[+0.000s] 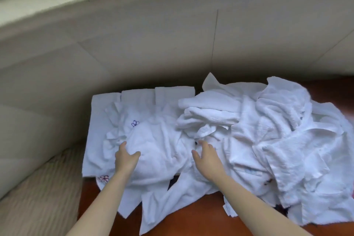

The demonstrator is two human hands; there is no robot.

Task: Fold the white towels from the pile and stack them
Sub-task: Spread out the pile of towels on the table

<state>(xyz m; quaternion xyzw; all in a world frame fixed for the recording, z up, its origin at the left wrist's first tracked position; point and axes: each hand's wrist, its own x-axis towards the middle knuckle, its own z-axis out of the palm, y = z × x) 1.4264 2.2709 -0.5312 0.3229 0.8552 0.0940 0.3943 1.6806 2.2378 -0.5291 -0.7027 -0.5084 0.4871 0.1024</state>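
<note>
Left grip (126,156) and right grip (206,157) are lying open, holding nothing, on the crumpled towel (159,140) just left of the pile (277,130), likely risking dragging the folded towels (138,94) underneath askew when lifting.

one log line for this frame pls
left hand: open, on crumpled towel | right hand: open, at pile's left edge | towel pile: right, unfolded | folded towels: back left

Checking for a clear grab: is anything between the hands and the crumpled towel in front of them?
Nothing visible. The left hand and right hand both rest directly on the crumpled towel, which lies partly over the folded towels behind.
</note>
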